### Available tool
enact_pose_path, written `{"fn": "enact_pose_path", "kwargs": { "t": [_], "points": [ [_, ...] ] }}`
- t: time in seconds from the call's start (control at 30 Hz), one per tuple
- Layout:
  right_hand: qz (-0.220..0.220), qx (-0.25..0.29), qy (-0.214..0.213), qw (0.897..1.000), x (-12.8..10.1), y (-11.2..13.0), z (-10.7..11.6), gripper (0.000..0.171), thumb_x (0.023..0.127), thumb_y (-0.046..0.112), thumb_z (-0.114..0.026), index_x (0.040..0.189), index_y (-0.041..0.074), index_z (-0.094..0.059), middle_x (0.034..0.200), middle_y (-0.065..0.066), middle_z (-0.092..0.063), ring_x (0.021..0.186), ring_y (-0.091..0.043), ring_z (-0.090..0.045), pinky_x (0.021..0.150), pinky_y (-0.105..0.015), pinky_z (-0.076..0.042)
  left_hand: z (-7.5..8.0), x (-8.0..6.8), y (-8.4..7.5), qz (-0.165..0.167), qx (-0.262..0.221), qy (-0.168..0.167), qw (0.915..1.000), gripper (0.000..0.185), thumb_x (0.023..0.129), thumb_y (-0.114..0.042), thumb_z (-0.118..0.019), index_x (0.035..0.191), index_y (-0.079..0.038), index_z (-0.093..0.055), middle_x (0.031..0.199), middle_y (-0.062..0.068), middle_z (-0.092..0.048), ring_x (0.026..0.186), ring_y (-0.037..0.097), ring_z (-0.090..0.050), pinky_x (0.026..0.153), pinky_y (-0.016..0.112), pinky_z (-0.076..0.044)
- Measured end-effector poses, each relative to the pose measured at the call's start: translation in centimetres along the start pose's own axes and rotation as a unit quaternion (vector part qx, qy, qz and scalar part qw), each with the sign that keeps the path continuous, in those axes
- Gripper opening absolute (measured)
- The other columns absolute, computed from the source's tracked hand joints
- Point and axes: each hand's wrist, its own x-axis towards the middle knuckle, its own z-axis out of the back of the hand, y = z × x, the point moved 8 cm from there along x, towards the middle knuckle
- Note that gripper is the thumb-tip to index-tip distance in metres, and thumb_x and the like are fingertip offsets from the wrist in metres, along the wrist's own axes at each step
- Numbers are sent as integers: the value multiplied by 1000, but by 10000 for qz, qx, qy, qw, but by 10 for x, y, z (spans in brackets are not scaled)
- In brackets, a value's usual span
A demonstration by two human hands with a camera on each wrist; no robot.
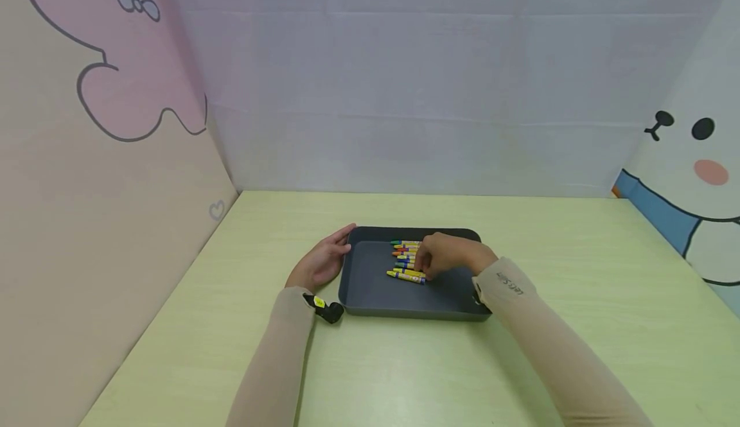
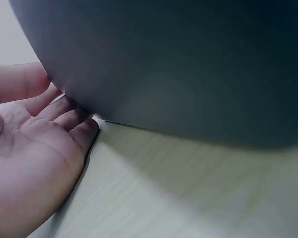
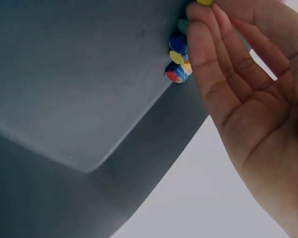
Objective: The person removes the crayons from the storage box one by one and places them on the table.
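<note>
Pale green desk (image 1: pixel 578 273) first, walled in on three sides by cartoon-printed panels (image 1: pixel 104 176), with wide bare room left, right and in front of the work. Centre stage sits one dark grey tray (image 1: pixel 376 286), near edge towards the person, far rim well short of the back wall. Inside it, a single row of crayons (image 1: pixel 406 260) lies side by side in the middle of the floor, tips pointing left; roughly seven or eight show, though the exact count is hidden under the fingers. Bare tray floor opens left of the row and in front of it.

Left hand (image 1: pixel 320 261) rests flat on the desk, fingers relaxed and straight, touching the tray's left outer wall. The left wrist view confirms it: fingertips (image 2: pixel 87 126) pressed to the wall's base, palm (image 2: pixel 35 163) up-turned and holding nothing. Right hand (image 1: pixel 448 257) is down over the right ends of the crayons, fingers on them; whether it pinches one cannot be told. The right wrist view alone gives the crayon butt ends (image 3: pixel 178 58), coloured discs just beside the extended fingers (image 3: pixel 208 54), palm loose. One small black clip-like object with a yellow spot (image 1: pixel 326 309) lies by the tray's near-left corner.
</note>
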Motion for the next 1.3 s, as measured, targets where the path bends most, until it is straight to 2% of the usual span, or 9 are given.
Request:
{"fn": "enact_pose_path", "kwargs": {
  "t": [0.2,0.43,0.57,0.83,1.3],
  "points": [
    [-76,-80,-7,9999,0,-2,2,18,82,7,-74,98,14,-73,92,3,-68,80,-10,-60,73,-27,-52,-2,0,-1,-22,8,58,10000,65,97,10,-30,155,-8,-11,163,6,-5,148,20,-10,119,36,-15],
    [-116,-98,-29,9999,-1,-3,2,16,83,7,-73,97,13,-74,92,2,-68,79,-10,-60,72,-27,-52,-1,2,-1,-40,15,38,10000,65,96,11,-29,155,-8,-10,163,7,-4,148,22,-9,120,40,-10],
    [28,-86,-58,9999,-3,-4,3,15,83,7,-73,97,13,-74,93,2,-69,80,-9,-61,72,-27,-53,1,2,-1,-1,41,11,10000,65,97,11,-29,155,-9,-11,163,6,-5,148,21,-10,120,38,-13],
    [219,95,-143,9996,-8,-3,8,14,85,7,-70,97,13,-75,94,2,-70,83,-10,-62,74,-28,-53,1,1,0,0,85,42,10000,64,97,10,-29,156,-9,-10,163,6,-6,147,20,-11,111,27,-29],
    [650,237,-472,9965,-24,-8,28,22,88,2,-64,106,10,-73,104,-2,-70,94,-15,-64,80,-30,-54,-1,-1,-1,11,8,-32,10000,62,98,10,-28,155,-9,-12,163,6,-7,147,20,-12,102,21,-37]
  ]
}}
